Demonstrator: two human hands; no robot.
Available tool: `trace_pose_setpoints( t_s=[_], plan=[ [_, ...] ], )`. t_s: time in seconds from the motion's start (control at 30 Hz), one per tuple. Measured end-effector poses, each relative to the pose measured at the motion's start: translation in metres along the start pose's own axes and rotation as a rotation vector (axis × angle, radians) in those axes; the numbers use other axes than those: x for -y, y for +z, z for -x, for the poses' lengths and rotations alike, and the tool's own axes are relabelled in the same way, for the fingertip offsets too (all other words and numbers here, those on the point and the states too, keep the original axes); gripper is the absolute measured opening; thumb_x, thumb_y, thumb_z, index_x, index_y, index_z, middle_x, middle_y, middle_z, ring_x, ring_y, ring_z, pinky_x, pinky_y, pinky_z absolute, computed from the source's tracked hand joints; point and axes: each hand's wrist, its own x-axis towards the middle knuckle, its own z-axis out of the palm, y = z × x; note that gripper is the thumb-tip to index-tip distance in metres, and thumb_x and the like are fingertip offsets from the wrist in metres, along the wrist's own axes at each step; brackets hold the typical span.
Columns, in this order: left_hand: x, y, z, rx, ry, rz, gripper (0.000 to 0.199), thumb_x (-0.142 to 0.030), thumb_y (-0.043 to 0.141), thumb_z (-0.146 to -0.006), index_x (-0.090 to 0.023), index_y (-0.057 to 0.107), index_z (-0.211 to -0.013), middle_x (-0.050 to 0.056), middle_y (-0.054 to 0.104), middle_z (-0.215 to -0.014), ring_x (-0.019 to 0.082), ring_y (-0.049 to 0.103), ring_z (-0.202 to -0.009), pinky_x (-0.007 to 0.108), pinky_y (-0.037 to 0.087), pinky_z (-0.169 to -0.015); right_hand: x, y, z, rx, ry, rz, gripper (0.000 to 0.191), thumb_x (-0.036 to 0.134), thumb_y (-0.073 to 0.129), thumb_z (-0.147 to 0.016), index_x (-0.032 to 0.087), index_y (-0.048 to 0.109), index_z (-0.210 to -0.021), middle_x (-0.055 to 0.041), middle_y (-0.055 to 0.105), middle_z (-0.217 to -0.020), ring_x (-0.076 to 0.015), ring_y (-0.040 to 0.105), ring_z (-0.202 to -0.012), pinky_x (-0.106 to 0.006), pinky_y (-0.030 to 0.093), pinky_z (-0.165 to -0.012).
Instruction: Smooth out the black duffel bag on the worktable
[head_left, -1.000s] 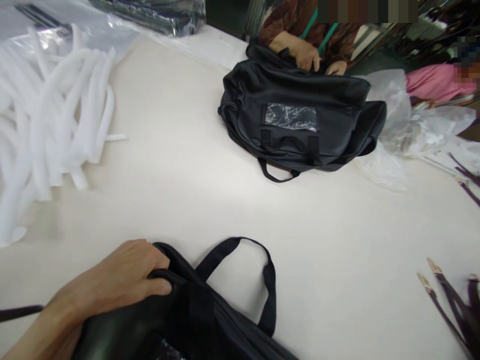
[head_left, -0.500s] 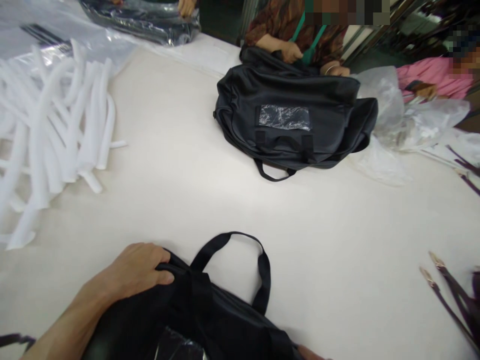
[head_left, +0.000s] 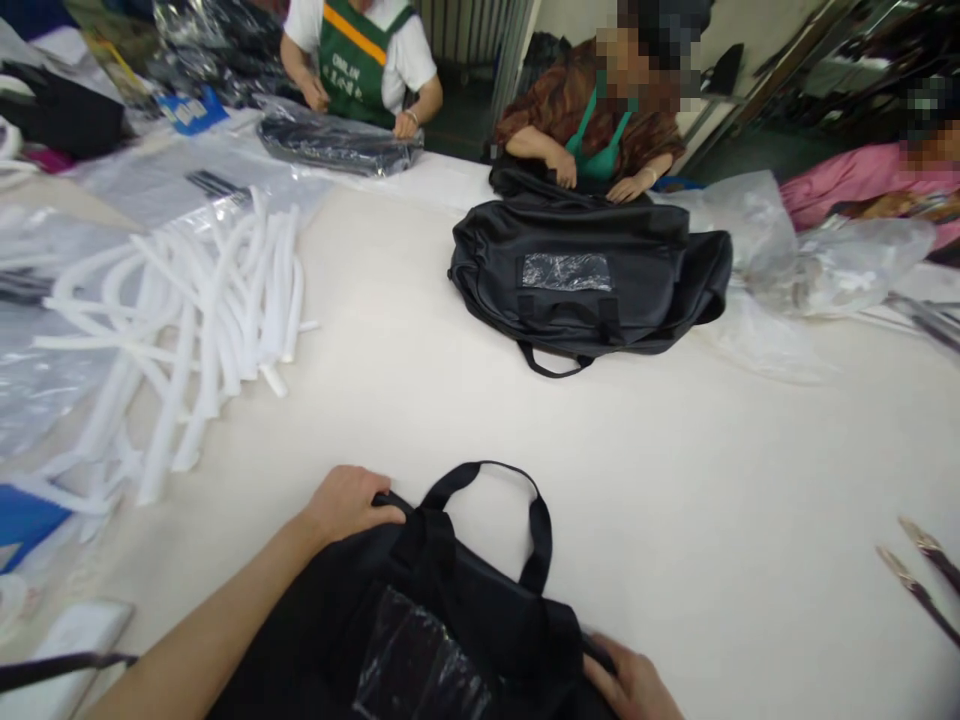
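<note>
A black duffel bag point(head_left: 352, 600) lies in front of me at the table's near side, its webbing handle point(head_left: 541, 540) standing up in a loop at the far edge. On its facing side is a clear plastic window pocket point(head_left: 420, 665). My left hand point(head_left: 349, 505) grips the bag's top edge left of the handle, thumb and fingers closed around it. Farther right, my right hand point(head_left: 634, 680) is closed on the same edge, partly cut off by the frame's bottom. The lower part of the bag is out of view.
Across the white table point(head_left: 375, 400) a co-worker handles another black bag point(head_left: 600, 270). White foam tubes point(head_left: 202, 310) are heaped at left. A second co-worker touches a plastic-wrapped black package point(head_left: 337, 145). Dark straps with metal clips point(head_left: 919, 575) lie at right; clear plastic bags point(head_left: 840, 260) lie behind.
The view has tilted up and shifted left, bringing more of the far side into sight. My right hand shows more fully now. Both hands stay on the duffel bag.
</note>
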Motion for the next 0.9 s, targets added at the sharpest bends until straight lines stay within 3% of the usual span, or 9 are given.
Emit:
trace_pose_setpoints(
  t_s=[0.1, 0.17, 0.33, 0.4, 0.47, 0.57, 0.7, 0.8, 0.9],
  plan=[
    [0.001, 0.0, 0.0, 0.002, 0.014, -0.055, 0.049, -0.064, 0.049, -0.085, -0.022, 0.073, -0.086, 0.011, 0.075, -0.092, 0.032, 0.068, -0.091, 0.038, 0.047, -0.078, 0.021, -0.009, 0.002, 0.139, 0.044, -0.073, 0.042, 0.062, 0.059, -0.075, 0.021, 0.067, -0.075, -0.0007, 0.074, -0.076, -0.0276, 0.068, -0.08, -0.034, 0.051, -0.069],
    [0.002, 0.0, -0.001, -0.002, 0.02, -0.076, 0.05, -0.065, 0.048, -0.085, -0.021, 0.073, -0.086, 0.012, 0.075, -0.093, 0.032, 0.068, -0.091, 0.038, 0.047, -0.079, 0.027, -0.015, 0.012, 0.124, 0.084, -0.059, 0.05, 0.069, 0.057, -0.074, 0.02, 0.067, -0.079, -0.002, 0.073, -0.077, -0.0276, 0.067, -0.082, -0.035, 0.051, -0.07],
    [0.002, 0.0, -0.002, -0.022, 0.04, -0.089, 0.051, -0.067, 0.048, -0.085, -0.022, 0.072, -0.087, 0.013, 0.074, -0.096, 0.031, 0.068, -0.095, 0.038, 0.046, -0.08, 0.009, -0.02, 0.075, -0.469, 0.091, 0.08, 0.059, 0.072, 0.054, -0.073, 0.024, 0.06, -0.106, -0.0079, 0.071, -0.09, -0.0247, 0.066, -0.078, -0.037, 0.052, -0.074],
    [0.002, 0.0, -0.001, -0.025, 0.043, -0.09, 0.051, -0.067, 0.047, -0.085, -0.021, 0.072, -0.087, 0.013, 0.074, -0.096, 0.032, 0.067, -0.096, 0.038, 0.047, -0.081, 0.002, -0.014, 0.1, -0.533, 0.117, 0.066, 0.055, 0.071, 0.049, -0.078, 0.025, 0.058, -0.107, -0.0055, 0.069, -0.077, -0.0235, 0.064, -0.066, -0.036, 0.052, -0.066],
    [0.003, 0.0, -0.001, -0.028, 0.046, -0.09, 0.051, -0.066, 0.047, -0.085, -0.021, 0.072, -0.086, 0.014, 0.074, -0.096, 0.033, 0.068, -0.096, 0.039, 0.047, -0.08, 0.005, -0.002, 0.114, -0.474, 0.142, 0.043, 0.052, 0.071, 0.042, -0.082, 0.026, 0.056, -0.104, -0.0029, 0.064, -0.065, -0.024, 0.063, -0.061, -0.036, 0.051, -0.065],
    [0.005, 0.001, -0.002, -0.033, 0.055, -0.088, 0.051, -0.065, 0.047, -0.085, -0.021, 0.072, -0.085, 0.014, 0.074, -0.095, 0.035, 0.068, -0.096, 0.04, 0.047, -0.08, 0.023, 0.017, 0.105, -0.471, 0.2, 0.058, 0.058, 0.076, 0.045, -0.076, 0.024, 0.051, -0.102, -0.008, 0.067, -0.075, -0.0295, 0.067, -0.077, -0.039, 0.05, -0.074],
    [0.007, 0.001, -0.002, -0.044, 0.068, -0.081, 0.05, -0.064, 0.046, -0.085, -0.021, 0.072, -0.086, 0.014, 0.074, -0.097, 0.034, 0.068, -0.097, 0.04, 0.047, -0.081, 0.041, 0.025, 0.062, -0.495, 0.309, -0.059, 0.068, 0.08, 0.047, -0.069, 0.02, 0.046, -0.101, -0.0149, 0.068, -0.085, -0.0347, 0.068, -0.088, -0.044, 0.052, -0.081],
    [0.007, 0.001, -0.002, -0.052, 0.064, -0.062, 0.05, -0.065, 0.047, -0.085, -0.022, 0.071, -0.084, 0.012, 0.074, -0.094, 0.033, 0.068, -0.095, 0.039, 0.047, -0.081, 0.034, 0.022, 0.045, -0.511, 0.297, -0.102, 0.066, 0.074, 0.052, -0.063, 0.018, 0.047, -0.097, -0.0168, 0.068, -0.085, -0.0365, 0.067, -0.088, -0.047, 0.052, -0.084],
    [0.007, 0.002, -0.001, -0.057, 0.057, -0.033, 0.047, -0.064, 0.049, -0.084, -0.023, 0.071, -0.082, 0.011, 0.074, -0.091, 0.031, 0.068, -0.093, 0.037, 0.047, -0.08, 0.014, 0.025, 0.05, -0.487, 0.156, -0.174, 0.057, 0.069, 0.052, -0.065, 0.02, 0.052, -0.095, -0.0123, 0.071, -0.093, -0.031, 0.066, -0.093, -0.041, 0.052, -0.088]
  ],
)
